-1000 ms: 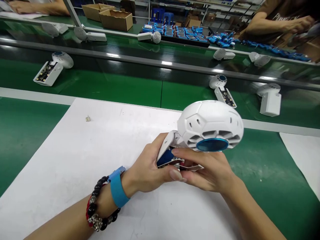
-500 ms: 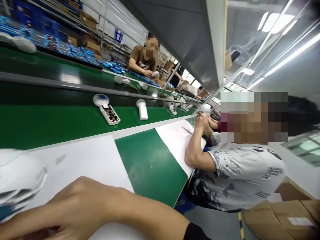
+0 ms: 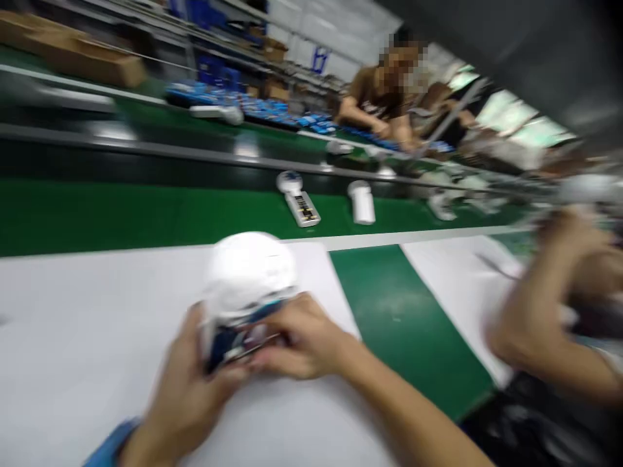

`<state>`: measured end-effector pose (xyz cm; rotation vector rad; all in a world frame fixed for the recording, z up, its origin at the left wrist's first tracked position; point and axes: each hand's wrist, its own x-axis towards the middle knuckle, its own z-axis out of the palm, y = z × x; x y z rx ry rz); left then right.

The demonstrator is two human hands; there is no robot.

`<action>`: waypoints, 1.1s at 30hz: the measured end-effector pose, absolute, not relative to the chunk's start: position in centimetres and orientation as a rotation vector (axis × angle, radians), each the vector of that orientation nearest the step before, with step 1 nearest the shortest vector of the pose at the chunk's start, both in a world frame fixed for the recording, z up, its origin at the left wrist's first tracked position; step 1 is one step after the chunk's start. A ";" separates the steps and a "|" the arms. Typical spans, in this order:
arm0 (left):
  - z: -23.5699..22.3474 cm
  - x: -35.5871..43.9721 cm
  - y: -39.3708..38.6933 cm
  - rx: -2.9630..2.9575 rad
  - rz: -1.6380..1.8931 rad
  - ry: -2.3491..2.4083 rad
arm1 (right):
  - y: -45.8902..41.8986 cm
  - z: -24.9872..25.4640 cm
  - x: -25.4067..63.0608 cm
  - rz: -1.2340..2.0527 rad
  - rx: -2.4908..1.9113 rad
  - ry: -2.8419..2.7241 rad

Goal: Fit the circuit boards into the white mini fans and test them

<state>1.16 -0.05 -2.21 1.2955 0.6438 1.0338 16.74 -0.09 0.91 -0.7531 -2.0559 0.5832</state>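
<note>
- Both hands closed round the white fan unit [image 3: 248, 275], low over the white sheet [image 3: 73, 337] on the desk [image 3: 389, 311]. Left hand [image 3: 189, 389] cups the handle end from below; right hand [image 3: 302, 340] pinches the dark, open part of the handle from the side, fingertips meeting the left thumb.
- Fan's round head points up and away from the hands; the frame is motion-blurred, so finer finger detail is lost.
- Change: half a second ago the view was swung off to the right, with the fan only a sliver at the left edge; now the view is back towards the hands. Grip looks much as it did a second ago, so I judge the work on the handle was not interrupted.
- Blue wristband [image 3: 109, 444] just behind the left hand.
- Beyond the hands, on the green belt [image 3: 146, 214]: an open-backed fan [image 3: 298, 194] and a closed one [image 3: 361, 201].
- Right of the hands: a neighbour's forearm [image 3: 530, 324], blurred. Far across: a seated person in brown [image 3: 374, 97].
</note>
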 end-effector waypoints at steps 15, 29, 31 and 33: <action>-0.6 -1.6 -1.5 1.318 1.098 0.740 | -1.5 2.0 16.6 0.691 -0.787 -2.048; -0.1 -0.8 -1.4 1.263 1.164 0.662 | -1.5 1.8 16.0 0.826 -0.806 -1.899; -0.3 -0.8 -1.4 1.308 1.248 0.710 | -1.3 1.7 15.8 0.695 -0.810 -1.875; -0.5 -0.8 -1.5 1.325 1.275 0.693 | -1.1 1.8 15.6 0.546 -0.774 -1.893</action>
